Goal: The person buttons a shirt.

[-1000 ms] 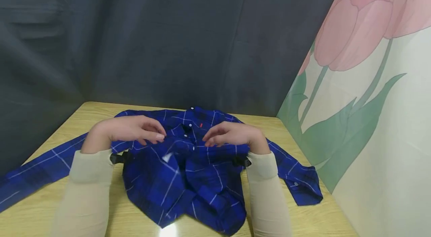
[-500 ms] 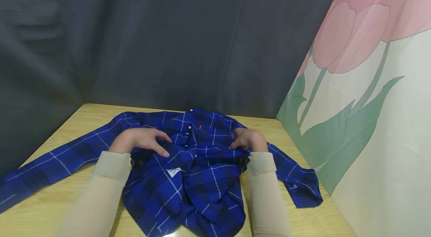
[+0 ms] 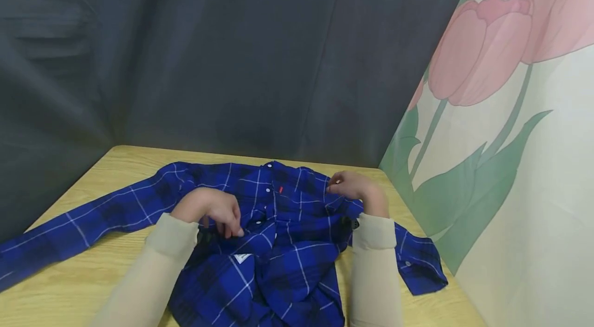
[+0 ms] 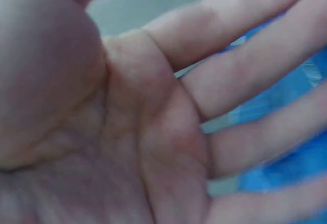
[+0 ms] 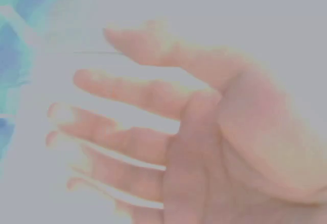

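Since half a second ago, the right hand [image 3: 355,186] has moved outward and farther up the blue checked shirt [image 3: 299,260], to the shoulder at the right, while the left hand [image 3: 218,212] has shifted toward the shirt's middle, above the white label [image 3: 243,258]. Wrist views show both hands' fingers spread; whether they touch the cloth, I cannot tell. Partly rumpled, the shirt lies on the wooden table [image 3: 60,291], sleeves out to both sides.

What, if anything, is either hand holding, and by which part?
The right hand holds nothing. Whether the left hand pinches the front of the plaid shirt cannot be told.
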`<control>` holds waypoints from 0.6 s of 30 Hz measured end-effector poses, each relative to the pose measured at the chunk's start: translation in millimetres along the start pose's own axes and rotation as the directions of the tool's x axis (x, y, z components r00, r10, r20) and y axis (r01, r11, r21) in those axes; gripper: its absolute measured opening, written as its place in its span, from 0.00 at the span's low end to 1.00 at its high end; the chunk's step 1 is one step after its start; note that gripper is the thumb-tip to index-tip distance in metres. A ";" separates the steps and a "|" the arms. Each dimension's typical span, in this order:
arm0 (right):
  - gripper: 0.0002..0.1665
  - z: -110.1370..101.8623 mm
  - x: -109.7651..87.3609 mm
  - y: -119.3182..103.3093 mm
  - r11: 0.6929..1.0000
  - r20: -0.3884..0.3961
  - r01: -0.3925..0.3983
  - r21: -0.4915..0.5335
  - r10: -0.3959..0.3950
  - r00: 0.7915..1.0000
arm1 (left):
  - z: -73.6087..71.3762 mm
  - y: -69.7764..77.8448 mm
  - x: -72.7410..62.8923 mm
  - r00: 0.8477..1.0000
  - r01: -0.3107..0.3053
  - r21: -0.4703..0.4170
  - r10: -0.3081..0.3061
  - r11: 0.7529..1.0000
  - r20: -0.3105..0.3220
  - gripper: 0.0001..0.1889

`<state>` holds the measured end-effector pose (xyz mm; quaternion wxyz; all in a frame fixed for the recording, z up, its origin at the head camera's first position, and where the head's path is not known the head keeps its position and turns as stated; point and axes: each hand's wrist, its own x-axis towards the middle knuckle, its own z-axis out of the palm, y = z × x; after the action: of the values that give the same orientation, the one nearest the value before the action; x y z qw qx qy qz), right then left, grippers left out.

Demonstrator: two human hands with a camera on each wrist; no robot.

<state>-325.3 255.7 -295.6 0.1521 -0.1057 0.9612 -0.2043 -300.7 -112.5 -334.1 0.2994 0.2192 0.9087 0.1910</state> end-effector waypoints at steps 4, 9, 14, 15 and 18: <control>0.27 -19.7 -25.1 -25.1 0.998 -0.093 0.060 -0.032 -0.063 0.994 | -26.6 -6.9 -15.5 0.977 -0.143 -0.065 0.130 0.988 -0.170 0.18; 0.26 -45.0 12.5 -51.8 0.986 -0.044 0.086 -0.143 -0.093 0.995 | -61.5 -13.8 -0.8 0.882 -0.257 -0.028 0.223 0.966 -0.414 0.16; 0.30 -43.1 94.9 -62.3 0.977 -0.020 -0.015 -0.214 0.011 1.000 | -68.2 -22.1 57.3 0.814 -0.208 -0.008 0.169 0.978 -0.556 0.16; 0.31 -37.5 108.7 -63.8 0.972 0.012 -0.032 -0.234 0.036 0.999 | -65.9 -26.4 69.5 0.816 -0.177 -0.004 0.145 0.984 -0.560 0.16; 0.34 -16.0 140.3 -67.3 0.964 0.093 -0.032 -0.265 0.059 0.994 | -56.5 -40.9 96.4 0.841 -0.056 0.032 0.064 0.998 -0.537 0.21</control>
<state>-451.9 164.0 -288.1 0.1894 -0.1129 0.9732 -0.0656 -417.6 -109.3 -355.8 0.0254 0.1874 0.9503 0.2472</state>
